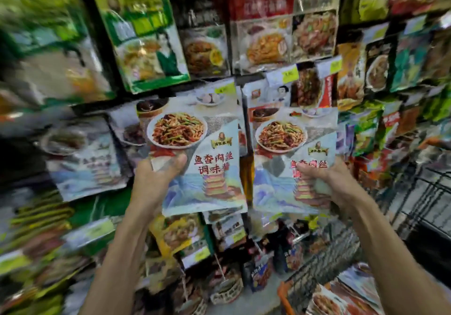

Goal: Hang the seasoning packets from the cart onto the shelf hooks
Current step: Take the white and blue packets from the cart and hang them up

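Packed shelves (244, 75) are looming ahead; the left hand (153, 180) is gripping one packet (195, 153) (thumb over its front), the right hand (327, 180) clutching another packet (288, 143).

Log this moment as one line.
left hand: grips left packet | right hand: grips right packet | packets: held before shelf | hung: cannot tell | cart: lower right

1. The left packet (195, 158) carries red characters in two lines: "鱼香肉丝" above "调味", followed by one more character I cannot make out.
2. The right packet (290, 143) shows the same "鱼香肉丝"; the right hand (327, 180) hides the line beneath.
3. The yellow price tags (284, 75) are too blurred to read.
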The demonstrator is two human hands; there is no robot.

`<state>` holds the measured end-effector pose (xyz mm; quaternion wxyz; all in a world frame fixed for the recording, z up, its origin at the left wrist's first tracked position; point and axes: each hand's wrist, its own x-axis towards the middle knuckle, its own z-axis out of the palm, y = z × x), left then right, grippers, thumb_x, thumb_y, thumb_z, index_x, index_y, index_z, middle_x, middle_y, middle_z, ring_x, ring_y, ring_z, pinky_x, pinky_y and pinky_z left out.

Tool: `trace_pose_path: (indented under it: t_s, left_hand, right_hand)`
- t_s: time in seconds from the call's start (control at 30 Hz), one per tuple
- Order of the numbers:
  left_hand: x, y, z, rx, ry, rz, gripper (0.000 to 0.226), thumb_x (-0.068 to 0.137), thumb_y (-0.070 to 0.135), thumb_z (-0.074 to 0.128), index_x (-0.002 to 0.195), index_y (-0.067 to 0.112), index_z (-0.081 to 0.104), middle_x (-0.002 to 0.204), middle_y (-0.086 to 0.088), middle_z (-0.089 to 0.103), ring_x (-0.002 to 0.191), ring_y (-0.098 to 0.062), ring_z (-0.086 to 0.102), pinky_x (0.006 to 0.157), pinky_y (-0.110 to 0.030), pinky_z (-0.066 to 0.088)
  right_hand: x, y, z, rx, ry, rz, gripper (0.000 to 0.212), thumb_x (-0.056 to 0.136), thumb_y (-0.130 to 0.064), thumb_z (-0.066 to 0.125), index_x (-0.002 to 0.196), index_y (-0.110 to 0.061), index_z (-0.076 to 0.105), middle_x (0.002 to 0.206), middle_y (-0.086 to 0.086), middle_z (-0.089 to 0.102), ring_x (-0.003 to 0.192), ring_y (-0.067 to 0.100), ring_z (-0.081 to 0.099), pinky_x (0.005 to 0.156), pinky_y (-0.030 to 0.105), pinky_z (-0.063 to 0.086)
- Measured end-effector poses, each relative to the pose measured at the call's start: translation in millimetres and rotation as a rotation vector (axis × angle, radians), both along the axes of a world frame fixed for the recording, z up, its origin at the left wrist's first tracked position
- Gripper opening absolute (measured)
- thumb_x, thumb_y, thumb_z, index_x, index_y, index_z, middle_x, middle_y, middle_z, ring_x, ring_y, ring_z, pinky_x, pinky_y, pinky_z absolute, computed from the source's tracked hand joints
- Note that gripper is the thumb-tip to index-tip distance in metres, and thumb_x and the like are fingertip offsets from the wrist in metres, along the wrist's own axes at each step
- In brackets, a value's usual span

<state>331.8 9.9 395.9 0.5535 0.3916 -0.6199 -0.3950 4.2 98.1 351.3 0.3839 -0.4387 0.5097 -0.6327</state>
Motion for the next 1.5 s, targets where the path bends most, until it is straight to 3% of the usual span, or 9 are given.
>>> trace_pose_path:
  t_s: [0.1, 0.2, 0.27, 0.33, 0.43, 0.7, 0.9, 1.17, 1.5]
  left_hand:
    - [50, 12, 14, -0.015, 0.028, 0.094, 0.019, 0.079, 0.028, 0.074, 0.078, 0.011, 0.068, 0.087, -0.014, 0.069, 0.084, -0.032, 0.067, 0.077, -0.059, 0.052]
    - [98, 18, 21, -0.021, 0.084, 0.127, 0.034, 0.076, 0.028, 0.072, 0.094, -0.001, 0.068, 0.094, -0.012, 0.071, 0.090, -0.028, 0.068, 0.080, -0.048, 0.055]
    - [126, 20, 21, -0.017, 0.099, 0.168, 0.015, 0.078, 0.020, 0.071, 0.073, 0.006, 0.071, 0.074, -0.007, 0.069, 0.070, -0.018, 0.065, 0.065, -0.035, 0.055]
    - [151, 17, 14, -0.020, 0.117, 0.207, 0.027, 0.081, 0.011, 0.068, 0.055, 0.013, 0.067, 0.058, 0.002, 0.064, 0.054, -0.008, 0.058, 0.052, -0.023, 0.049]
    - [184, 9, 0, 0.037, 0.155, 0.249, 0.014, 0.084, 0.009, 0.068, 0.073, 0.001, 0.066, 0.074, -0.013, 0.067, 0.067, -0.020, 0.063, 0.062, -0.033, 0.052]
    - [219, -39, -33, 0.182, 0.240, 0.229, 0.003, 0.083, 0.005, 0.069, 0.084, 0.005, 0.071, 0.084, -0.010, 0.075, 0.075, -0.021, 0.071, 0.060, -0.029, 0.058]
    - [222, -67, -52, 0.285, 0.270, 0.149, 0.027, 0.069, 0.017, 0.077, 0.090, 0.002, 0.071, 0.097, -0.019, 0.073, 0.089, -0.034, 0.069, 0.080, -0.046, 0.056]
    - [224, -83, -43, 0.231, 0.284, 0.069, 0.019, 0.067, 0.023, 0.077, 0.079, 0.009, 0.077, 0.090, -0.015, 0.074, 0.081, -0.026, 0.072, 0.064, -0.034, 0.057]
    - [219, -100, -41, 0.249, 0.267, 0.127, 0.004, 0.082, 0.012, 0.071, 0.079, 0.011, 0.074, 0.089, -0.013, 0.075, 0.080, -0.026, 0.073, 0.060, -0.030, 0.057]
  right_hand:
    - [38, -27, 17, -0.015, 0.012, 0.097, 0.020, 0.064, -0.027, 0.083, 0.069, -0.020, 0.065, 0.063, -0.001, 0.069, 0.053, 0.016, 0.068, 0.051, 0.038, 0.060]
    - [82, -54, 31, -0.059, 0.005, 0.185, 0.020, 0.065, -0.021, 0.083, 0.071, -0.018, 0.064, 0.061, -0.001, 0.065, 0.049, 0.015, 0.063, 0.042, 0.025, 0.051]
    - [112, -69, 38, -0.098, 0.011, 0.221, 0.023, 0.068, -0.015, 0.081, 0.080, -0.015, 0.062, 0.066, -0.001, 0.066, 0.054, 0.011, 0.063, 0.046, 0.022, 0.051]
    - [140, -81, 43, -0.138, 0.023, 0.275, 0.020, 0.066, -0.015, 0.080, 0.076, -0.014, 0.063, 0.064, -0.002, 0.065, 0.056, 0.011, 0.062, 0.048, 0.021, 0.050]
    - [174, -95, 47, -0.149, 0.044, 0.362, 0.022, 0.067, -0.019, 0.079, 0.079, -0.010, 0.062, 0.065, -0.001, 0.064, 0.059, 0.012, 0.062, 0.052, 0.022, 0.048]
    - [217, -122, 43, -0.103, 0.073, 0.414, 0.028, 0.066, -0.021, 0.079, 0.079, -0.006, 0.059, 0.061, 0.001, 0.061, 0.054, 0.016, 0.060, 0.049, 0.026, 0.051]
    - [230, -136, 34, -0.096, 0.040, 0.422, 0.024, 0.066, -0.016, 0.077, 0.082, -0.007, 0.062, 0.064, -0.002, 0.068, 0.058, 0.014, 0.065, 0.050, 0.029, 0.056]
    - [235, -150, 26, -0.114, -0.007, 0.392, 0.023, 0.060, -0.020, 0.080, 0.082, -0.019, 0.073, 0.084, 0.005, 0.075, 0.077, 0.018, 0.072, 0.066, 0.030, 0.059]
    - [243, -151, 29, -0.102, -0.053, 0.418, 0.031, 0.059, -0.017, 0.080, 0.088, -0.011, 0.069, 0.084, 0.008, 0.076, 0.077, 0.022, 0.074, 0.059, 0.027, 0.057]
